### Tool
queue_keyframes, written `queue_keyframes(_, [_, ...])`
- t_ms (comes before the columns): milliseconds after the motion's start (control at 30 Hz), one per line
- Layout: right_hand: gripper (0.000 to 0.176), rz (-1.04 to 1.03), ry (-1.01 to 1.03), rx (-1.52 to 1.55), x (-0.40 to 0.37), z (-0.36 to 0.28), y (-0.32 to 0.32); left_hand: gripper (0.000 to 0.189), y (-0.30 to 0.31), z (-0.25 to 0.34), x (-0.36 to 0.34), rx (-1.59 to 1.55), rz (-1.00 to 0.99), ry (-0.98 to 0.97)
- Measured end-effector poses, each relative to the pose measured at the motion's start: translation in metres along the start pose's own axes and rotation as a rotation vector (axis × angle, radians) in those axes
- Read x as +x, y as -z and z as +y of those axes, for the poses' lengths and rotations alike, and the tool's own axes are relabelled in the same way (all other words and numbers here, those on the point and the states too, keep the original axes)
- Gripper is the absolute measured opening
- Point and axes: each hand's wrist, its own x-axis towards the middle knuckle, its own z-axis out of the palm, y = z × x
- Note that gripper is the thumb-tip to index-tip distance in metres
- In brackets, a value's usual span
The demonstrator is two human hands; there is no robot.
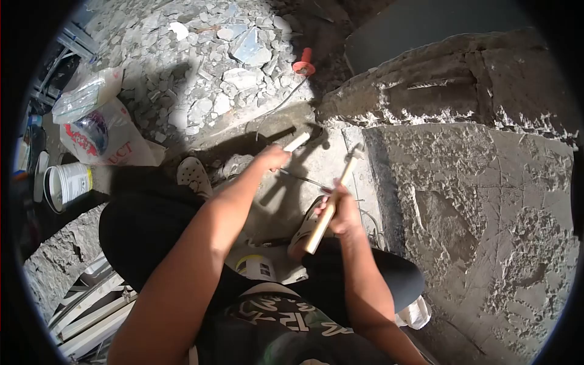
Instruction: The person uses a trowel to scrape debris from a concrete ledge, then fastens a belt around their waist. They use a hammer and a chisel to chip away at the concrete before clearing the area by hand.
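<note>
My left hand (274, 158) is closed around a short pale piece (297, 142), whose end sticks out up and to the right. In my right hand (344, 210) is the light wooden handle of a hammer (322, 227), its metal head (359, 151) pointing away from me. A thin dark rod or cable (302, 178) runs between the two hands; which hand holds it I cannot tell. Both hands are above the pale floor slab (280, 191), between my legs.
Broken rubble (237, 79) covers the ground ahead, with a red-handled tool (303, 66) at its edge. A plastic bag (106, 137) and white bucket (68, 185) stand left. Rough concrete (462, 201) lies right. Another tub (255, 266) is between my legs.
</note>
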Motion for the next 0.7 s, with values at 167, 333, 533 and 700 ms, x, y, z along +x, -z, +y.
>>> queue_keyframes(167, [0.016,0.14,0.016,-0.182,0.087,0.053,0.043,0.03,0.023,0.034,-0.004,-0.704,-0.046,0.132])
queue_keyframes(333, [0.017,0.118,-0.068,-0.147,0.095,0.062,0.046,0.035,0.009,0.024,0.021,-0.681,-0.051,0.121])
queue_keyframes(533, [0.03,0.152,-0.022,-0.234,0.091,0.064,0.044,0.055,-0.03,0.001,0.059,0.362,0.255,-0.156])
queue_keyframes(700, [0.043,0.241,0.088,-0.207,0.081,0.062,0.02,0.059,-0.053,-0.006,0.041,0.511,0.179,-0.055])
